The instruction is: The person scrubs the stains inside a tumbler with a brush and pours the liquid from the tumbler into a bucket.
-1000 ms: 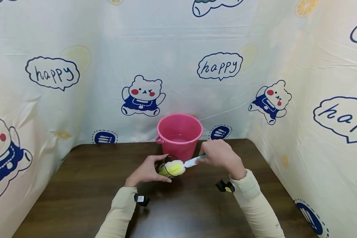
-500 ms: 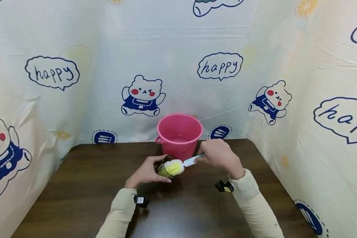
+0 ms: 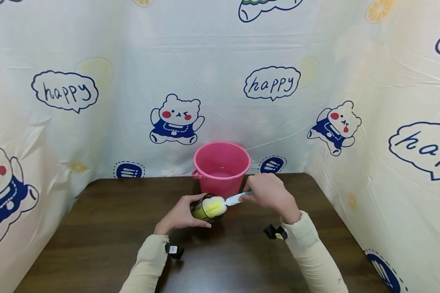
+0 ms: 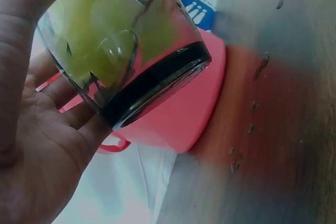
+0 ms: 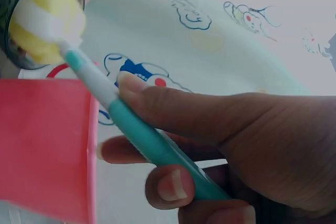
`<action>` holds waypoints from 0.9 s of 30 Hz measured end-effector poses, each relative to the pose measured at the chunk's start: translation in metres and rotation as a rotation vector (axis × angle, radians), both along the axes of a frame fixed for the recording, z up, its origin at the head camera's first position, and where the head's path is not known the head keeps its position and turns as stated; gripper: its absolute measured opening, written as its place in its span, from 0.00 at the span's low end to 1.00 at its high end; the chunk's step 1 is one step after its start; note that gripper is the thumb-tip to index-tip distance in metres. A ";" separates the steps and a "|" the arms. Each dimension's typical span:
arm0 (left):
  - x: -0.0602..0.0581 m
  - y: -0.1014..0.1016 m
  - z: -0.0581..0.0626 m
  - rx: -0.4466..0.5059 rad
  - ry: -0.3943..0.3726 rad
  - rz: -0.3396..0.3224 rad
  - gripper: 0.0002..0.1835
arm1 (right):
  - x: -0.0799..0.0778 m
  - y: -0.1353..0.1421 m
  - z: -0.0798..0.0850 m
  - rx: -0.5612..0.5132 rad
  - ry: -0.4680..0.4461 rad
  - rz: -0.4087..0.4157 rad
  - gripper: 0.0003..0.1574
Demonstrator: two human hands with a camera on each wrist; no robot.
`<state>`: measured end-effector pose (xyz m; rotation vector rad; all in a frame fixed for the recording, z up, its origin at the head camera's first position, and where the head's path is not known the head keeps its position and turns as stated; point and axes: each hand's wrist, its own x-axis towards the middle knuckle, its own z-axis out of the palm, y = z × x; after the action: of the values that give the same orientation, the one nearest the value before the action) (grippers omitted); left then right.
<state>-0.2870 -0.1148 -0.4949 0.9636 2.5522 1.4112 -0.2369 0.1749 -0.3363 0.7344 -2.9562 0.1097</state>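
Observation:
My left hand (image 3: 181,213) grips a dark-tinted clear glass (image 4: 115,40) from its left side, thumb and fingers on opposite walls. The glass lies tilted, its mouth turned to the right. Inside it sits the yellow-and-white sponge head of a cup brush (image 5: 47,22), partly sticking out of the mouth. My right hand (image 3: 271,193) holds the brush by its teal-and-white handle (image 5: 149,137), fingers wrapped round and thumb along the top. The glass's thick dark base shows in the left wrist view, with the yellow sponge visible through the wall.
Directly behind the hands stands a pink bucket (image 3: 221,160) on the dark wooden table (image 3: 220,260). A printed white curtain (image 3: 220,81) hangs behind the table and along both sides. Small drops or marks dot the tabletop in the left wrist view.
The glass and sponge have shifted only slightly, and both hands keep their holds. The whole head view sits a few pixels lower.

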 end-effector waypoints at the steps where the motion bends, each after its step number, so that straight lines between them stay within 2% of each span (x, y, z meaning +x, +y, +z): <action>1: 0.000 0.000 0.000 0.000 -0.001 0.002 0.52 | 0.000 0.000 0.000 0.002 0.009 -0.007 0.15; 5: 0.000 0.001 0.001 0.013 0.001 -0.001 0.52 | 0.001 0.001 0.001 0.026 -0.025 -0.041 0.17; 10: 0.000 0.003 0.002 0.013 -0.001 -0.013 0.51 | 0.002 0.003 0.002 0.017 -0.083 -0.024 0.19; 16: -0.001 0.003 -0.001 0.021 -0.009 -0.004 0.52 | -0.002 0.004 -0.001 -0.006 0.004 -0.016 0.14; 18: -0.001 0.002 0.000 0.024 -0.014 -0.001 0.52 | -0.001 0.003 -0.001 0.006 0.000 -0.038 0.14; 23: -0.001 0.002 0.001 0.029 0.008 -0.015 0.50 | 0.000 0.002 0.002 0.011 -0.089 -0.042 0.15; 27: -0.003 0.003 0.001 0.034 0.020 -0.024 0.49 | 0.000 0.003 0.003 -0.011 -0.031 -0.004 0.15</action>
<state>-0.2897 -0.1119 -0.4941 1.0160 2.5294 1.4509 -0.2373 0.1781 -0.3337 0.7315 -2.9833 0.1387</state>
